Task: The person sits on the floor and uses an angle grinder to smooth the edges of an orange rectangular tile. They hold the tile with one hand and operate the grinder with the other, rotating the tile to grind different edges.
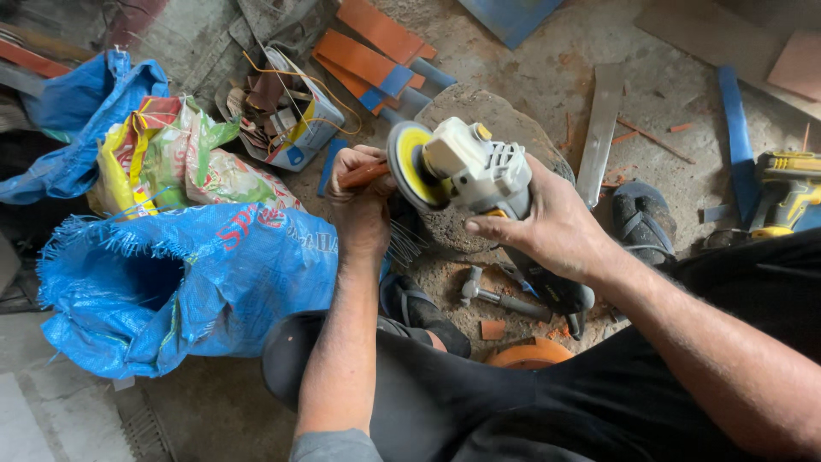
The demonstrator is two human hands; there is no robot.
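Left hand (359,201) fisted, forearm reaching forward; right hand (547,227) wrapped in grip, arm angled in.

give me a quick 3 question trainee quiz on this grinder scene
1. True or false: the right hand holds the angle grinder.
2. What does the left hand press to the grinder's yellow disc?
A. a hammer
B. a thin orange strip
C. a cordless drill
3. Fill in: the hammer lies on the ground near a ____ sandal.

Key: 1 true; 2 B, the orange strip; 3 black.
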